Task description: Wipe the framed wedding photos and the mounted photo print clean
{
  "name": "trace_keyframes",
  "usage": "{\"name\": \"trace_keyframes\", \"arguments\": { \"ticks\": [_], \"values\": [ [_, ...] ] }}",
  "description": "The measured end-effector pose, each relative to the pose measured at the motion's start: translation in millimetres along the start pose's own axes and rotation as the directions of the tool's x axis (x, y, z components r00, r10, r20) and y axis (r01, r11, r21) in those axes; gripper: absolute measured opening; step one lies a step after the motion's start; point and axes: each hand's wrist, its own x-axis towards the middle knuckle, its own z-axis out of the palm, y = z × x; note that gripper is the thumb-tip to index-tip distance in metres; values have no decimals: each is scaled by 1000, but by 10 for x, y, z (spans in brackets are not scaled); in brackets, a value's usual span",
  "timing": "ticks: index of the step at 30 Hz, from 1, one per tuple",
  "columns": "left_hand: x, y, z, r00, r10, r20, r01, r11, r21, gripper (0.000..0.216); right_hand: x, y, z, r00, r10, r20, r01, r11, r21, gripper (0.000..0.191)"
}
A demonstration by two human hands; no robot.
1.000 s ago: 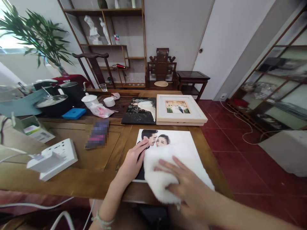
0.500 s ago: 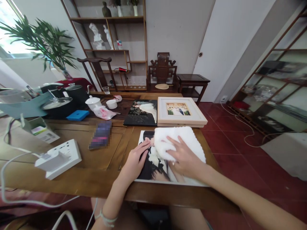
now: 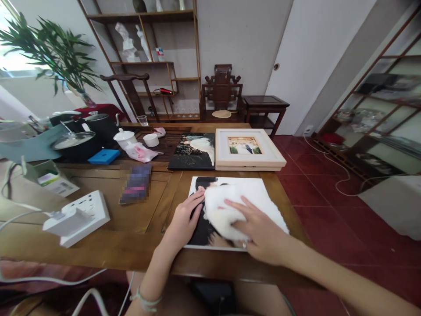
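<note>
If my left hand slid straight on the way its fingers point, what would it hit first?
Most likely the white cloth: its edge lies right by the fingertips of your left hand on the photo print; whether they touch is unclear.

Since half a second ago, you have drawn your right hand [image 3: 261,230] and the cloth [image 3: 223,221] toward yourself, so the photo's [image 3: 204,230] far edge is bare again and dark hair [image 3: 206,181] shows beside it. The cloth now covers more of the photo's middle. A second ago it hung past the near edge; now more of that edge shows. Your view has dipped slightly since half a second ago.
</note>
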Motion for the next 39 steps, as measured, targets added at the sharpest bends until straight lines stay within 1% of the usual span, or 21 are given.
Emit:
{"name": "trace_keyframes", "arguments": {
  "ticks": [2, 4, 6, 8, 10, 12, 16, 18, 20, 21, 23, 26, 28, 30, 32, 34, 35, 37, 39],
  "values": [
    [1, 11, 3, 1000, -3, -9, 3, 1000, -7, 32, 111, 198, -30, 994, 75, -85, -78, 996, -43, 34],
    [-1, 19, 3, 1000, -5, -16, 5, 1000, -14, 32, 211, 354, -56, 978, 148, -148, -162, 983, -87, 32],
    [-4, 24, 0, 1000, -4, -19, 3, 1000, -19, 32, 290, 433, -74, 967, 198, -160, -218, 968, -121, 34],
    [-6, 26, -2, 1000, -2, -22, 2, 1000, -19, 31, 334, 418, -73, 970, 208, -126, -226, 963, -147, 37],
    [-6, 29, -3, 1000, -1, -24, 1, 1000, -16, 31, 336, 308, -47, 980, 189, -68, -198, 965, -173, 40],
    [-3, 35, -4, 1000, 3, -22, -4, 1000, -15, 32, 293, 119, -1, 988, 154, -4, -152, 971, -186, 40],
    [1, 48, -8, 1000, -1, -9, 1, 1000, -6, 33, 120, -369, 86, 991, 67, 116, -53, 991, -122, 29],
    [0, 47, -12, 1000, -9, -4, 9, 1000, 5, 33, 27, -571, 101, 986, 32, 165, -18, 996, -87, 27],
    [-2, 40, -15, 1000, -13, 6, 13, 1000, 15, 34, -47, -673, 95, 979, -3, 202, 15, 998, -55, 27],
    [-3, 35, -16, 1000, -15, 11, 14, 1000, 18, 34, -75, -677, 87, 978, -15, 206, 24, 999, -39, 25],
    [-4, 25, -13, 1000, -15, 12, 15, 1000, 21, 34, -111, -598, 64, 984, 0, 176, 3, 1000, -17, 25],
    [-4, 17, -3, 1000, -9, 4, 9, 1000, 5, 34, -117, -343, 28, 991, 121, 60, -117, 992, -55, 34],
    [-5, 24, 0, 1000, -11, 0, 11, 1000, -11, 34, -90, -174, 10, 975, 220, -30, -222, 968, -113, 36],
    [-9, 48, -9, 1000, -19, -5, 19, 1000, -23, 33, -37, -75, 4, 949, 299, -104, -312, 937, -156, 34],
    [-19, 84, -31, 1000, -26, -14, 25, 999, -41, 34, 35, -77, 14, 932, 343, -118, -360, 916, -179, 34],
    [-33, 121, -62, 999, -27, -27, 25, 997, -74, 36, 112, -169, 40, 944, 324, -66, -331, 926, -183, 37],
    [-42, 135, -76, 999, -26, -32, 23, 995, -93, 37, 148, -235, 57, 959, 281, -26, -281, 944, -172, 38],
    [-56, 147, -95, 999, -21, -44, 16, 993, -119, 38, 201, -368, 90, 989, 137, 48, -130, 984, -125, 34],
    [-64, 140, -98, 998, -21, -57, 14, 992, -127, 39, 214, -459, 111, 994, -25, 102, 33, 997, -73, 29]
  ]
}}
